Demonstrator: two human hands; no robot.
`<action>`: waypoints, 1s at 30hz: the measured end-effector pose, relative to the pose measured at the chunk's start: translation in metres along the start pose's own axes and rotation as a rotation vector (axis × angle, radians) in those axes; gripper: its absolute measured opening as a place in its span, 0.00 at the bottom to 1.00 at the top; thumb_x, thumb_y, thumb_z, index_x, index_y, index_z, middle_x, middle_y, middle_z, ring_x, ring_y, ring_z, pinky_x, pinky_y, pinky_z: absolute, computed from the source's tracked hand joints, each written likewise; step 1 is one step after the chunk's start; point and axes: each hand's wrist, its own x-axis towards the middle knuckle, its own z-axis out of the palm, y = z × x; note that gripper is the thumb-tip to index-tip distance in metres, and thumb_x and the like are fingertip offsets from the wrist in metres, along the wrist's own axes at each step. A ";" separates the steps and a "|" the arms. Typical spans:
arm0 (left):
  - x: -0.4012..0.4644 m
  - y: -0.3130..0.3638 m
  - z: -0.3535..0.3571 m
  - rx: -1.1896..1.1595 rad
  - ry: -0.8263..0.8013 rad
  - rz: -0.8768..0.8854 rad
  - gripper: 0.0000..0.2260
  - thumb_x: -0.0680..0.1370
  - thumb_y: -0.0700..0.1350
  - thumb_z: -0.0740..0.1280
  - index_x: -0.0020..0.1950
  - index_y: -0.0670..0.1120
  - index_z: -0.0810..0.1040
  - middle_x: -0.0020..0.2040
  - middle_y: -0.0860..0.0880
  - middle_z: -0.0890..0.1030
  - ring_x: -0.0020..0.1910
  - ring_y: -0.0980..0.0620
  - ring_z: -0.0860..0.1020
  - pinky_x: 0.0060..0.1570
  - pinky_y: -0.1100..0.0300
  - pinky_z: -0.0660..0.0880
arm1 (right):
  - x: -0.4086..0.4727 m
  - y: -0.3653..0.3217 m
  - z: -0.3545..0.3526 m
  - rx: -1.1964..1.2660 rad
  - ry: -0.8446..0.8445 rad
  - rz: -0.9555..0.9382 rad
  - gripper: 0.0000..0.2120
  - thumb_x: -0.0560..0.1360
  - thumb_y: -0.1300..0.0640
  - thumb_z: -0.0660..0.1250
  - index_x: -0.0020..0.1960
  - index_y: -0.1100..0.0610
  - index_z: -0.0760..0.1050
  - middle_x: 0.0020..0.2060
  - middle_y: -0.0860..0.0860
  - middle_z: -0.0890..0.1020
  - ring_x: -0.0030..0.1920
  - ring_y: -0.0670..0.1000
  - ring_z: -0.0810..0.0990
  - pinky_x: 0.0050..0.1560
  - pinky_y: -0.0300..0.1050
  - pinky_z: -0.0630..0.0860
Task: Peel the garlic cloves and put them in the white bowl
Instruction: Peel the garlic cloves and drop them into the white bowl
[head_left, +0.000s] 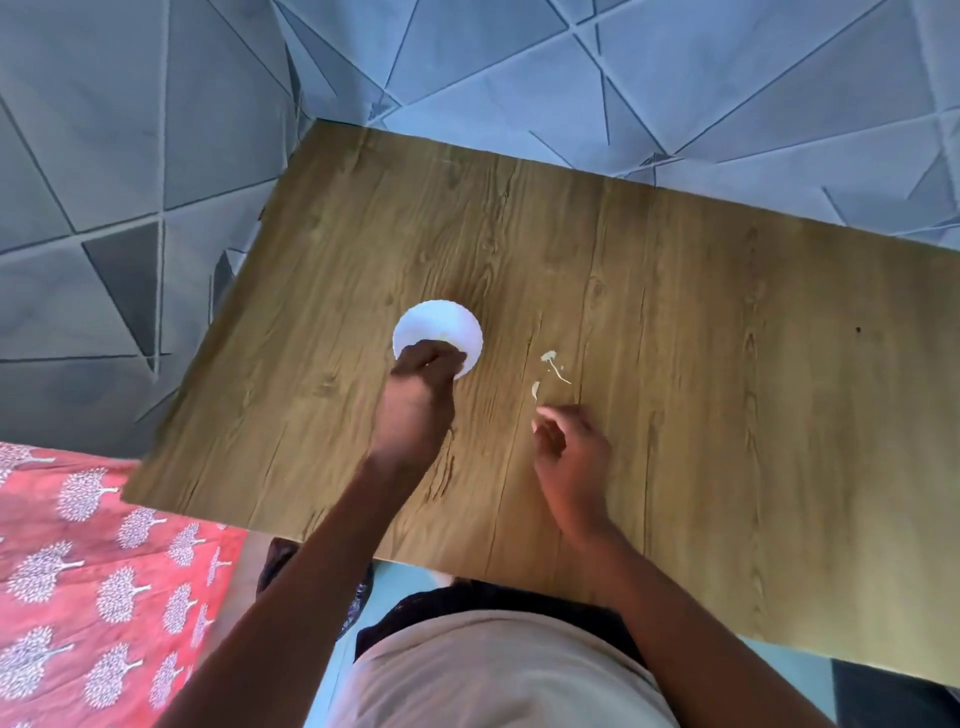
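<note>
A small white bowl (441, 325) with a scalloped rim stands on the wooden table (675, 364), left of the middle. My left hand (418, 395) reaches over the bowl's near edge with its fingers curled down; what they hold is hidden. My right hand (569, 452) hovers over the table to the right of the bowl. Its thumb and fingertips pinch a small pale scrap of garlic skin (541, 414). Bits of peel (551, 364) lie on the table just beyond that hand. A pale curved piece (535, 389), clove or peel, lies beside them.
Beyond the table's far and left edges lies a grey floor with dark triangular lines (156, 156). A red cloth printed with white trees (93, 597) is at the lower left. My torso in a light shirt (498, 670) is close to the table's near edge.
</note>
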 end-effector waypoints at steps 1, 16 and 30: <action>-0.009 0.007 0.002 -0.068 -0.001 0.010 0.14 0.70 0.24 0.71 0.50 0.38 0.86 0.49 0.43 0.85 0.45 0.46 0.84 0.44 0.57 0.81 | 0.006 -0.005 0.002 -0.017 0.025 0.042 0.10 0.76 0.63 0.74 0.57 0.60 0.84 0.50 0.54 0.83 0.44 0.48 0.83 0.48 0.28 0.75; -0.082 -0.005 0.045 -0.251 -0.283 -0.085 0.12 0.75 0.32 0.71 0.58 0.41 0.84 0.64 0.48 0.80 0.63 0.48 0.78 0.67 0.67 0.68 | 0.031 -0.023 0.009 -0.119 0.022 0.228 0.06 0.78 0.67 0.67 0.50 0.59 0.80 0.50 0.53 0.80 0.46 0.52 0.82 0.41 0.30 0.68; -0.087 0.007 0.056 -0.185 -0.210 -0.021 0.11 0.82 0.44 0.67 0.62 0.44 0.83 0.64 0.49 0.79 0.60 0.46 0.76 0.57 0.50 0.76 | 0.013 -0.004 -0.032 0.102 -0.432 0.306 0.08 0.76 0.65 0.73 0.44 0.53 0.84 0.33 0.48 0.85 0.30 0.46 0.84 0.37 0.51 0.85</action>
